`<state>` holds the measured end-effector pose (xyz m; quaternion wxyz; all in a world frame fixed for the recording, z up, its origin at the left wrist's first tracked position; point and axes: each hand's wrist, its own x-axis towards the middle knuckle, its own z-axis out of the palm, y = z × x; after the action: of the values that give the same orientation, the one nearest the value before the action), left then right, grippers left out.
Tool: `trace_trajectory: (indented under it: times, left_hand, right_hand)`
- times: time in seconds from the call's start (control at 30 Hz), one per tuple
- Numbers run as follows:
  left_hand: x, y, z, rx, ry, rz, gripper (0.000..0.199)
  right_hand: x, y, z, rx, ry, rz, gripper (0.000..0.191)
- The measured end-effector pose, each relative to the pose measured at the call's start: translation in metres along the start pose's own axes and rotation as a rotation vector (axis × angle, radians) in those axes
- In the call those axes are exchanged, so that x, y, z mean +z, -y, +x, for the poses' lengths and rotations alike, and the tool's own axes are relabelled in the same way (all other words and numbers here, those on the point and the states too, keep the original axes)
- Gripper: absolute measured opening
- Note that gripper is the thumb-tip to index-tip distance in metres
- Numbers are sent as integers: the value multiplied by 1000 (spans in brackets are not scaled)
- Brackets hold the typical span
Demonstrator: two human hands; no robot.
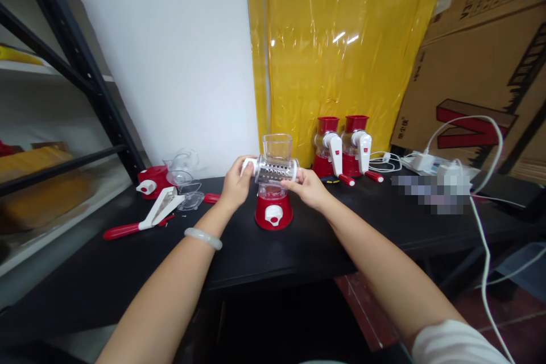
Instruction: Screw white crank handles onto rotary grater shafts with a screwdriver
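A rotary grater with a red base (273,213) stands upright on the black table in front of me. Its clear hopper (277,147) points up, and a perforated metal drum (277,170) lies sideways at the level of the clear housing. My left hand (237,182) is closed on the white end piece (249,167) at the drum's left side. At the right side, my right hand (310,186) pinches the drum's rim with thumb and fingers. How deep the drum sits in the housing I cannot tell. A white knob (273,215) shows on the base.
Two assembled graters, one with a red hopper (328,123), stand back right. Left lie a red base (152,179), clear parts (184,173) and a crank with red handle (121,231). White cables (484,250) and a large carton (473,74) are at right; a shelf rack (81,62) stands left.
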<state>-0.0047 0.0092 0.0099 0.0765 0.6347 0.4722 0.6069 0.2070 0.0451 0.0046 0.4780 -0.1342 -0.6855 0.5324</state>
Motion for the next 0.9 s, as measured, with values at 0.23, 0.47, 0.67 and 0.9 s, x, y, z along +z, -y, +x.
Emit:
trace_trajectory:
  times: [0.23,0.47,0.67,0.9]
  left_hand:
    - [-7,3,7,40,145,-23,61]
    - [0,-5,-2,6,30,88,64]
    - [-9,-5,7,49,170,36,66]
    - [-3,-9,-4,-5,1,190,54]
  right_hand:
    - [-1,-4,1,8,-11,-6,49]
    - [1,-1,1,17,-41,-13,53]
    - [0,-3,0,16,-30,4,55]
    - [1,-4,1,16,-47,16,53]
